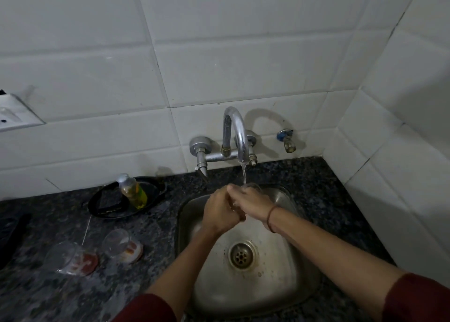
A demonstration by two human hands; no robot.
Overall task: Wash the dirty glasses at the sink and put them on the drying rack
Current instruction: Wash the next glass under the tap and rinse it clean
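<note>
Over the steel sink [287, 285], both hands hold one clear glass [253, 188] under the running tap [237, 136]. Water streams onto the glass rim. My right hand [253, 203] wraps the glass from the right, and my left hand [222, 212] grips it from the left, so most of the glass is hidden. Two dirty glasses with red residue stand on the dark counter to the left: one glass [123, 245] nearer the sink, the other glass [70, 257] farther left.
A black tray [155, 188] behind the dirty glasses carries a tilted bottle of yellow dish liquid [132, 190]. A dark object [9, 234] lies at the left edge. White tiled walls close off the back and right. A small valve [287, 140] juts from the wall.
</note>
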